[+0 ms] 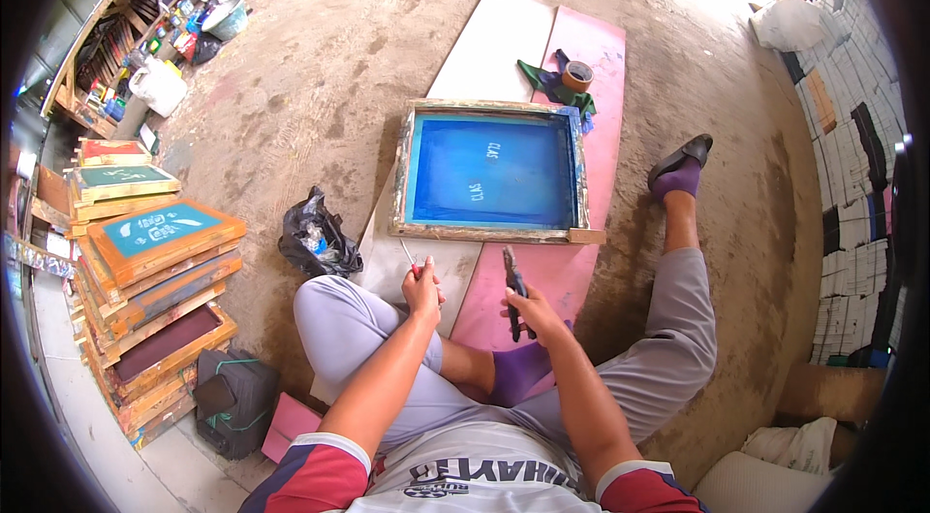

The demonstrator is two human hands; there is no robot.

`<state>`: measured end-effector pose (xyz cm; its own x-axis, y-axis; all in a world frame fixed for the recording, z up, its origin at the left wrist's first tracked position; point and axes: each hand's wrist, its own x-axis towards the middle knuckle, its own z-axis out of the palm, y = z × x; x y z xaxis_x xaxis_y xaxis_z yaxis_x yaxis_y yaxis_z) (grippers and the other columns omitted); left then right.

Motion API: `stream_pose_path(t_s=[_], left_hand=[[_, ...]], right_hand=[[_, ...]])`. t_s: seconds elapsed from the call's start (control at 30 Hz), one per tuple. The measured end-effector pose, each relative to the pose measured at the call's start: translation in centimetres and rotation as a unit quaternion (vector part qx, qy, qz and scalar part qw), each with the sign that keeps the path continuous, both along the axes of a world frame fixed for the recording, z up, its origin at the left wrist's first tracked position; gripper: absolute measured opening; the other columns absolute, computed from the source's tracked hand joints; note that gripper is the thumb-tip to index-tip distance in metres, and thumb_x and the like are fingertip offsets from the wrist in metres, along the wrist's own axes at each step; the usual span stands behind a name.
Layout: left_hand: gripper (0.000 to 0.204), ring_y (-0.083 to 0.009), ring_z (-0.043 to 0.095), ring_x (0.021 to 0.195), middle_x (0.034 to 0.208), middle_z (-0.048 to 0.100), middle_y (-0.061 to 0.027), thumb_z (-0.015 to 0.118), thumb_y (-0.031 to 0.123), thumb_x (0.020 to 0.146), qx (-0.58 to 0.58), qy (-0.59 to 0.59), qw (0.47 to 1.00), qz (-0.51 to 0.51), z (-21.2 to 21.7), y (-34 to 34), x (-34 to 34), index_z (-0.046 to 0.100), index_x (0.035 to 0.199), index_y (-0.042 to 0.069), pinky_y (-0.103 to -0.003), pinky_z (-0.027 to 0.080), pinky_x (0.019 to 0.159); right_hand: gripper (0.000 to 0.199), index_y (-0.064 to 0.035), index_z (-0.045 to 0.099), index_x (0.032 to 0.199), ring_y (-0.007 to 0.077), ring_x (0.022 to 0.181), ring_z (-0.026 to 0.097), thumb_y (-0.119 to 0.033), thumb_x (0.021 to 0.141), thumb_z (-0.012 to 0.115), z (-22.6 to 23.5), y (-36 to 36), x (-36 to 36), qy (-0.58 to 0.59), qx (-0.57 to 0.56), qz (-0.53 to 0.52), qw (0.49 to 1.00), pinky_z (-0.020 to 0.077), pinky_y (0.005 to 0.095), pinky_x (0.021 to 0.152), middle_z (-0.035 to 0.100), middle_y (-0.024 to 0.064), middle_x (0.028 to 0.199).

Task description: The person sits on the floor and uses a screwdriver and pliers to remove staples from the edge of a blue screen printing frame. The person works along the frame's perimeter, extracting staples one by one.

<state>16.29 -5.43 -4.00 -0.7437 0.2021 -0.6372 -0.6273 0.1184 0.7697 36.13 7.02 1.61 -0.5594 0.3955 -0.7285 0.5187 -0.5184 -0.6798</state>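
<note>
I sit on the floor with a wooden screen-printing frame (pixel 494 234) in front of me; its mesh is blue. It lies on a white board (pixel 494 38) and a pink board (pixel 601 58). My left hand (pixel 422 288) grips a small screwdriver with a red handle (pixel 411 261), its tip pointing toward the frame's near left corner. My right hand (pixel 530 310) holds dark pliers (pixel 513 282) upright, just short of the frame's near edge.
A stack of wooden screen frames (pixel 160 290) stands at my left. A black plastic bag (pixel 315 237) lies near the frame. A roll of brown tape (pixel 577 75) rests on green cloth beyond it. Stacked packs (pixel 857 184) line the right wall.
</note>
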Motion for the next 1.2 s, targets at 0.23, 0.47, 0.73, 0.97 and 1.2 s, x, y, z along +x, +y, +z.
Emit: stream_pose_path(t_s=[0.23, 0.47, 0.73, 0.97, 1.2], left_hand=[[0.033, -0.0106, 0.042, 0.038, 0.07, 0.053, -0.0023, 0.068, 0.034, 0.101, 0.028, 0.032, 0.997, -0.065, -0.5, 0.9, 0.8, 0.057, 0.093, 0.005, -0.028, 0.033, 0.033], [0.03, -0.0106, 0.044, 0.04, 0.071, 0.053, -0.0028, 0.067, 0.031, 0.102, 0.03, 0.033, 0.996, -0.082, -0.3, 0.7, 0.7, 0.057, 0.092, 0.004, -0.028, 0.035, 0.034], [0.029, -0.0106, 0.044, 0.04, 0.071, 0.054, -0.003, 0.066, 0.03, 0.102, 0.047, 0.031, 0.995, -0.086, -0.5, 1.1, 0.7, 0.057, 0.091, 0.005, -0.028, 0.035, 0.034], [0.031, -0.0106, 0.045, 0.04, 0.07, 0.055, -0.003, 0.066, 0.032, 0.102, 0.039, 0.028, 0.995, -0.087, -0.3, 1.1, 0.7, 0.058, 0.089, 0.005, -0.028, 0.036, 0.034], [0.031, -0.0108, 0.045, 0.04, 0.07, 0.055, -0.0032, 0.066, 0.032, 0.102, 0.032, 0.038, 0.995, -0.091, -0.6, 0.9, 0.8, 0.058, 0.088, 0.005, -0.028, 0.036, 0.035]], right_hand=[[0.029, -0.007, 0.058, 0.116, 0.0199, 0.084, 0.068, -0.032, 0.102, 0.063, -1.0, 3.3, 0.9, -0.043, 0.124, -0.084, 0.988, 0.0506, 0.0347, 0.063, 0.058, 0.0042, 0.094], [0.028, -0.0064, 0.059, 0.108, 0.0197, 0.078, 0.065, -0.032, 0.1, 0.064, 2.2, 4.0, -0.5, -0.056, 0.06, -0.081, 0.993, 0.0513, 0.0354, 0.067, 0.055, 0.0029, 0.088], [0.048, -0.0095, 0.051, 0.14, 0.0257, 0.097, 0.071, -0.035, 0.101, 0.064, 1.5, 7.8, 1.6, -0.082, 0.007, 0.032, 0.996, 0.0537, 0.042, 0.063, 0.066, 0.014, 0.117], [0.052, -0.0022, 0.049, 0.14, 0.0314, 0.105, 0.072, -0.034, 0.101, 0.064, 2.4, 13.4, 3.1, -0.076, -0.065, 0.133, 0.986, 0.0608, 0.0503, 0.075, 0.069, 0.0209, 0.125], [0.045, -0.0071, 0.047, 0.145, 0.0377, 0.105, 0.073, -0.027, 0.105, 0.057, 1.7, 17.3, 3.9, -0.032, -0.161, 0.184, 0.969, 0.0631, 0.0531, 0.077, 0.067, 0.0284, 0.127]])
